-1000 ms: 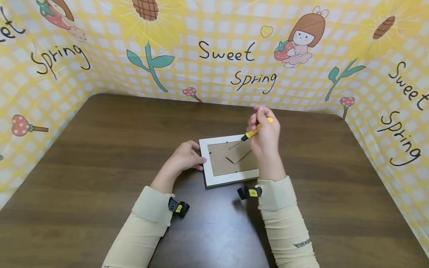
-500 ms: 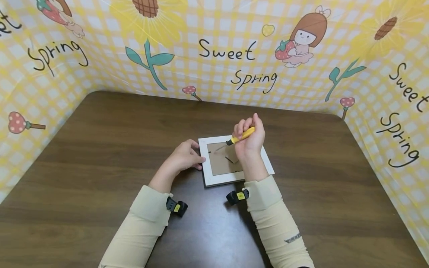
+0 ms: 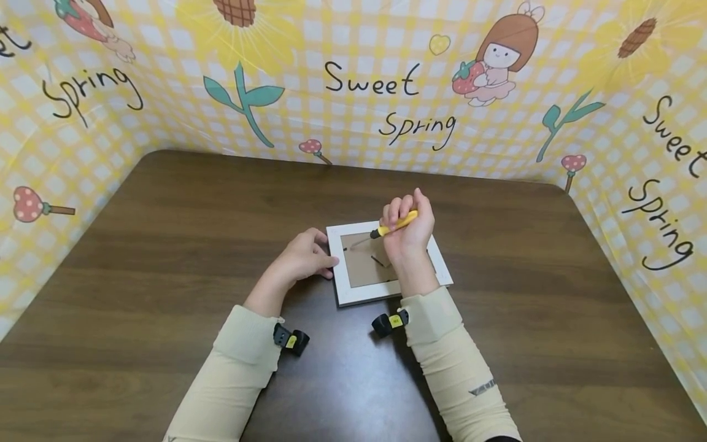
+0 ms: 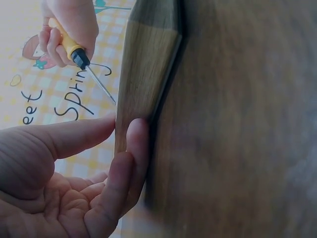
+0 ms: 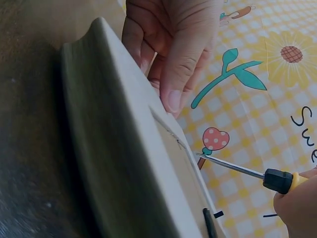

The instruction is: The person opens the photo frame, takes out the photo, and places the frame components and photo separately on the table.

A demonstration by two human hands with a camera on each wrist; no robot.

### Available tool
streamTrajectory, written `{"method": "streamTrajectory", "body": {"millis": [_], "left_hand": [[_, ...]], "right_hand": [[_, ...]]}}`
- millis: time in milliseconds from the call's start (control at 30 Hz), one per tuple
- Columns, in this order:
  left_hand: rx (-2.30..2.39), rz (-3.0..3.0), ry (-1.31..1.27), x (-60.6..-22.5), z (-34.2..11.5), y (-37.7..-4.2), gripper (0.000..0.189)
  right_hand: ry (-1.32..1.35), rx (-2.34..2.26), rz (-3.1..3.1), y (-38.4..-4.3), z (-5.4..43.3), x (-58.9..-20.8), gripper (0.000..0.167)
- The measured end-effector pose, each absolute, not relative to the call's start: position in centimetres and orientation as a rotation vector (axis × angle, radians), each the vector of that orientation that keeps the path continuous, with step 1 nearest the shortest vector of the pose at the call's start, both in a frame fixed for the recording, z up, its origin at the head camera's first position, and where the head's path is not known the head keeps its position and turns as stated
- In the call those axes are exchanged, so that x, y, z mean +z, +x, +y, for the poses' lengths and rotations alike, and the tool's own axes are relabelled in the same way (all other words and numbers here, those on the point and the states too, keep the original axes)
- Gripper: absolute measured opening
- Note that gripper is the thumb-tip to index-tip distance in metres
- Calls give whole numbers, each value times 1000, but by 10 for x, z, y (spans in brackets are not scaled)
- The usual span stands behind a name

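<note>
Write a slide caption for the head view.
Left hand grips a white frame; right hand holds a yellow screwdriver over it.

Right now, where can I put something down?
The table is bare left of the left sleeve and right of the right sleeve, out to the patterned cloth. It's crowded around the white frame: left hand gripping it, right hand holding the yellow screwdriver.

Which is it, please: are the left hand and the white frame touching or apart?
Touching: the left wrist view shows the left hand with fingers against the frame.
</note>
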State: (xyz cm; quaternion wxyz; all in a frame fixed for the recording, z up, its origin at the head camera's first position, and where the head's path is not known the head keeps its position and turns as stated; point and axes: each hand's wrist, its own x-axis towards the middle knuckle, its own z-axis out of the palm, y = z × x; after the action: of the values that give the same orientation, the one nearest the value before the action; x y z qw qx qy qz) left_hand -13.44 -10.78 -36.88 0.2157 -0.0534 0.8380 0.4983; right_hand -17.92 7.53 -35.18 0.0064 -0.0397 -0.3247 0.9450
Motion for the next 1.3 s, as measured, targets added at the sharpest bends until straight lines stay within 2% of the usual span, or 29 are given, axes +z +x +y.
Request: {"method": "streamTrajectory", "body": {"millis": [1300], "left_hand": [[1387, 2361, -169, -367, -105, -134, 48]], "right_hand": [[-473, 3081, -737, -189, 76, -378, 64]]}}
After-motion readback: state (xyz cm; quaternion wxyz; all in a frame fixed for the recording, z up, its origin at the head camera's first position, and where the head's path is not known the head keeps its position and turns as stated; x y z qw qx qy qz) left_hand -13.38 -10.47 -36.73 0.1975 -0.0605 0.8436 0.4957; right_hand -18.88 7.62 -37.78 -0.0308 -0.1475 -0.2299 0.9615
